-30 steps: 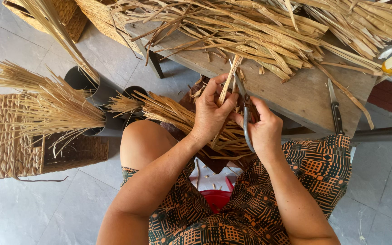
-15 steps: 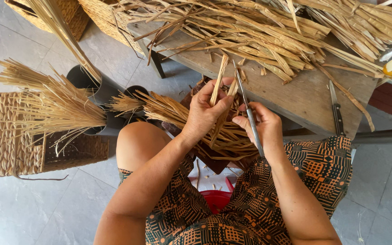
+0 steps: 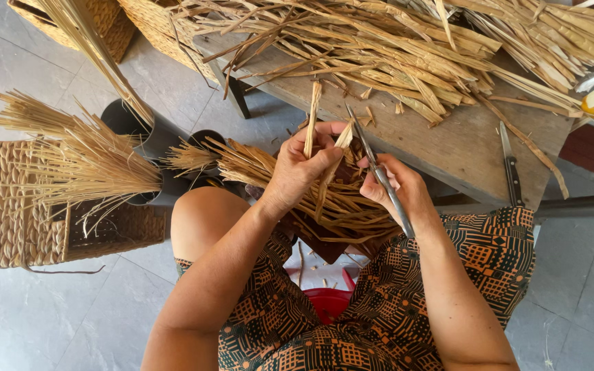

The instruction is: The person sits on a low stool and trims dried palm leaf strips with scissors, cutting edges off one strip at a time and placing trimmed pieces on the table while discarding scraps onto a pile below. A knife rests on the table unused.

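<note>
Over lap | left hand point(image 3: 297, 172) pinching straw strip point(image 3: 313, 117) (upright) | right hand point(image 3: 397, 189) gripping knife point(image 3: 379, 175)

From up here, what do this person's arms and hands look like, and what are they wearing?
Both arms are bare from the shoulder edge down: no sleeves reach the forearms. The left hand and right hand wear no gloves, and no rings, watch or bracelets show. The garment over the lap is dark cloth with an orange geometric print of squares and stripes.
</note>
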Available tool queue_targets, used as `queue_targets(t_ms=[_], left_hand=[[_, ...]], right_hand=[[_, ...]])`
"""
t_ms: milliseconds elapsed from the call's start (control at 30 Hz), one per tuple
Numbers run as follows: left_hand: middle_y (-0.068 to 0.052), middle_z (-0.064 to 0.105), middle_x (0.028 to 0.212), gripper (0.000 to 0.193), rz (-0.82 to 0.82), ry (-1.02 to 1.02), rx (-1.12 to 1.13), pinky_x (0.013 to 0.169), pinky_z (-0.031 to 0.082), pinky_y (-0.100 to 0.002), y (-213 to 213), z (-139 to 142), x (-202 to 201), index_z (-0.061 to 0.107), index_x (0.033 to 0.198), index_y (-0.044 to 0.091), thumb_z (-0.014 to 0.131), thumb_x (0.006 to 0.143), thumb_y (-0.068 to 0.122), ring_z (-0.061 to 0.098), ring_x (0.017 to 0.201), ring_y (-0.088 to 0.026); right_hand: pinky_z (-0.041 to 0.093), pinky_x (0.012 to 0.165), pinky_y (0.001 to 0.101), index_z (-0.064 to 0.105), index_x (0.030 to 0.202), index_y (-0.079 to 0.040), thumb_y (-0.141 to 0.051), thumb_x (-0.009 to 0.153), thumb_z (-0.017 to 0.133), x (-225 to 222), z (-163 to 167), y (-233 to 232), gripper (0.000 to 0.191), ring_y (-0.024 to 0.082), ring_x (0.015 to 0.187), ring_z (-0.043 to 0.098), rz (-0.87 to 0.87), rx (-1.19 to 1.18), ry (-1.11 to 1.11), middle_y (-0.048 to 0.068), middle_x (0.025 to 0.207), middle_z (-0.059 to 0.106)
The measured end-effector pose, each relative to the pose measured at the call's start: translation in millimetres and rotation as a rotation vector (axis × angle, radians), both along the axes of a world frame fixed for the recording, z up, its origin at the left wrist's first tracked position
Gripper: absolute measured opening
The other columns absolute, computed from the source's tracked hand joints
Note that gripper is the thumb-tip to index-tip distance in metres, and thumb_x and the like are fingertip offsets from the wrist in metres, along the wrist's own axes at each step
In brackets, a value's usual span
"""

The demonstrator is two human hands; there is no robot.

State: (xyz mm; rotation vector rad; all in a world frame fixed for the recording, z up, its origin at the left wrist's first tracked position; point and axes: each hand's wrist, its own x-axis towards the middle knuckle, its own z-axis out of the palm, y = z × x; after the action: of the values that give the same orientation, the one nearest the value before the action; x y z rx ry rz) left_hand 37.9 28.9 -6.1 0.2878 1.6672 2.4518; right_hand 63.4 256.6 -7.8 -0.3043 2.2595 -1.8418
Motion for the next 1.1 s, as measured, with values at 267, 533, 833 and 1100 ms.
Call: queue_targets(t_ms=[267, 533, 833, 1100], left_hand=[[0.0, 0.075, 0.1, 0.023, -0.092, -0.047, -0.115, 0.079, 0.056, -0.022, -2.8, -10.4, -7.2, 0.072, 0.121, 0.001, 0.069, 0.099, 0.009, 0.066, 0.087, -0.005], [0.001, 0.072, 0.098, 0.021, -0.134, -0.007, -0.138, 0.075, 0.055, -0.023, -2.0, -24.5, -10.8, 0.071, 0.12, 0.001, 0.069, 0.102, 0.012, 0.064, 0.084, -0.005], [-0.006, 0.068, 0.099, 0.029, -0.016, 0.301, -0.271, 0.082, 0.055, -0.033, 25.5, -21.1, -2.5, 0.069, 0.127, 0.001, 0.065, 0.106, 0.021, 0.063, 0.091, -0.015], [-0.007, 0.066, 0.093, 0.046, -0.16, 0.355, -0.569, 0.072, 0.058, -0.034, 31.0, -9.0, 3.9, 0.067, 0.118, 0.002, 0.053, 0.104, 0.044, 0.069, 0.085, -0.018]], right_hand=[[0.051, 0.063, 0.0188, 0.071, 0.12, -0.005, -0.022, 0.082, 0.086, -3.1, -10.0, 7.7, 0.044, 0.004, 0.074, 0.056, -0.013, -0.066, -0.045, -0.003, 0.082, 0.056], [0.043, 0.045, 0.0221, 0.065, 0.122, -0.004, -0.007, 0.086, 0.08, 1.3, -6.4, -1.9, 0.039, 0.009, 0.058, 0.055, -0.231, -0.174, -0.115, 0.004, 0.08, 0.064], [0.055, 0.067, 0.0259, 0.056, 0.132, -0.004, 0.006, 0.089, 0.073, 5.2, -24.2, -30.5, 0.047, 0.012, 0.076, 0.064, -0.286, -0.393, 0.025, 0.004, 0.097, 0.066], [0.056, 0.073, 0.0262, 0.056, 0.133, -0.005, 0.009, 0.094, 0.073, -5.4, -19.0, -2.9, 0.045, 0.012, 0.088, 0.065, -0.313, -0.429, 0.159, 0.004, 0.103, 0.065]])
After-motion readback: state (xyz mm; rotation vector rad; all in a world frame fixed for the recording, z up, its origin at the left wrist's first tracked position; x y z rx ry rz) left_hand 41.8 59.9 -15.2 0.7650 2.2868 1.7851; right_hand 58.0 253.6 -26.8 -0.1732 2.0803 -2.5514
